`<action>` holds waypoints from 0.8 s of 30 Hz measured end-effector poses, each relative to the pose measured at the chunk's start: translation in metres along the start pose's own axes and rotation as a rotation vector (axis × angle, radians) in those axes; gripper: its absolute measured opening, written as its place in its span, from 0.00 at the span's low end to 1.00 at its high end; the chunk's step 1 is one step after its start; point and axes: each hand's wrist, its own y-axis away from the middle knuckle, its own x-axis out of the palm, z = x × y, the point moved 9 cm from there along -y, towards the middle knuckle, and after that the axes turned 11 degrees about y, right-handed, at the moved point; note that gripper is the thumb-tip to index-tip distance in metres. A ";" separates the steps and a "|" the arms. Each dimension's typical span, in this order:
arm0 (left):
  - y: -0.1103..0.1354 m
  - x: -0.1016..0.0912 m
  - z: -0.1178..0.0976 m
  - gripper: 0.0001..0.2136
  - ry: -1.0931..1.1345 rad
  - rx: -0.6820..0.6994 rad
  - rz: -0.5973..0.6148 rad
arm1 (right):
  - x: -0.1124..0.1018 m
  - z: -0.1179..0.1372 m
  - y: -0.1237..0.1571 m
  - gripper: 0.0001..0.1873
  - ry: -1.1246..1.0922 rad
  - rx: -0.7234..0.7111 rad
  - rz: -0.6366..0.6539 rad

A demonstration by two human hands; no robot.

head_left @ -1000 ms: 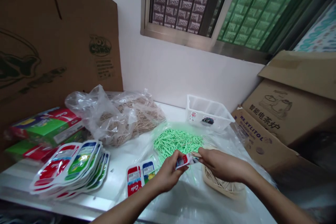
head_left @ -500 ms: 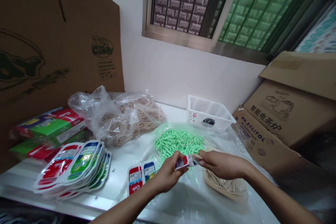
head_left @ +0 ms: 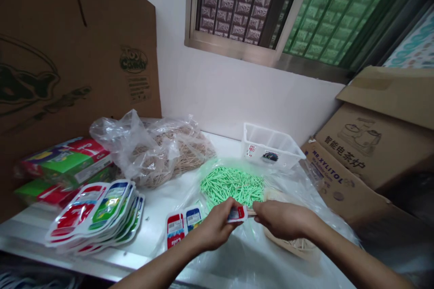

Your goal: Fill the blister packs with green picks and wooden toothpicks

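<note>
My left hand (head_left: 215,226) pinches a small red, white and blue packet (head_left: 237,212) above the table. My right hand (head_left: 281,219) meets it from the right, fingers closed on thin wooden sticks (head_left: 251,212) whose ends touch the packet's mouth. Under my right hand lies a shallow basket of wooden sticks (head_left: 292,243). Just behind the hands is a heap of green sticks (head_left: 232,184) on clear plastic. Two more small packets (head_left: 183,226) lie flat left of my left hand.
A stack of printed pouches (head_left: 95,216) sits at the left, with green and red boxes (head_left: 64,162) behind. A plastic bag of wooden sticks (head_left: 159,151) and a white plastic basket (head_left: 271,146) stand at the back. Cardboard boxes (head_left: 366,153) crowd the right side.
My right hand has slid left toward the packet, pushing the sticks closer in. The packet has dropped slightly and both hands sit nearer together.
</note>
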 end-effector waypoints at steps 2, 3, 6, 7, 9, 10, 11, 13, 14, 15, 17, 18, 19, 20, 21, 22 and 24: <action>0.000 0.005 -0.007 0.09 -0.093 0.039 0.041 | -0.004 0.007 -0.001 0.12 0.072 0.034 -0.013; 0.001 0.007 -0.011 0.10 -0.123 0.057 0.049 | -0.008 0.012 -0.002 0.15 0.108 0.043 -0.018; 0.000 0.013 -0.016 0.11 -0.137 0.078 0.038 | -0.019 0.023 -0.007 0.22 0.152 0.024 -0.043; 0.000 0.014 -0.016 0.11 -0.128 0.067 0.029 | -0.021 0.025 -0.009 0.21 0.131 0.005 -0.052; -0.002 0.014 -0.010 0.08 -0.088 0.023 0.007 | -0.025 0.024 -0.013 0.17 0.046 -0.040 -0.081; -0.003 0.014 -0.006 0.08 -0.050 -0.007 -0.005 | -0.026 0.022 -0.015 0.15 -0.012 -0.060 -0.104; -0.004 0.013 -0.001 0.09 0.009 -0.038 -0.016 | -0.026 0.019 -0.017 0.13 -0.074 -0.075 -0.133; -0.006 0.013 0.009 0.10 0.179 -0.097 -0.030 | -0.024 0.012 -0.022 0.12 -0.228 -0.093 -0.193; -0.006 0.014 0.014 0.09 0.284 -0.127 -0.029 | -0.022 0.010 -0.024 0.12 -0.323 -0.097 -0.219; -0.006 0.015 0.019 0.08 0.391 -0.159 -0.027 | -0.018 0.008 -0.027 0.13 -0.432 -0.102 -0.245; -0.005 0.016 0.029 0.09 0.566 -0.218 -0.049 | -0.012 0.005 -0.033 0.16 -0.690 -0.088 -0.324; -0.004 0.016 0.034 0.10 0.630 -0.240 -0.073 | -0.008 0.002 -0.035 0.17 -0.832 -0.066 -0.372; -0.003 0.015 0.038 0.11 0.676 -0.253 -0.100 | -0.003 0.000 -0.038 0.16 -0.966 -0.040 -0.414; -0.002 0.014 0.041 0.12 0.707 -0.256 -0.127 | 0.002 -0.001 -0.040 0.14 -1.083 -0.020 -0.444; -0.001 0.012 0.044 0.13 0.731 -0.251 -0.149 | 0.008 -0.001 -0.042 0.11 -1.176 -0.008 -0.462; 0.000 0.012 0.045 0.13 0.747 -0.245 -0.162 | 0.012 0.000 -0.044 0.07 -1.241 -0.006 -0.474; 0.002 0.011 0.047 0.14 0.765 -0.246 -0.180 | 0.017 0.001 -0.044 0.08 -1.295 -0.002 -0.509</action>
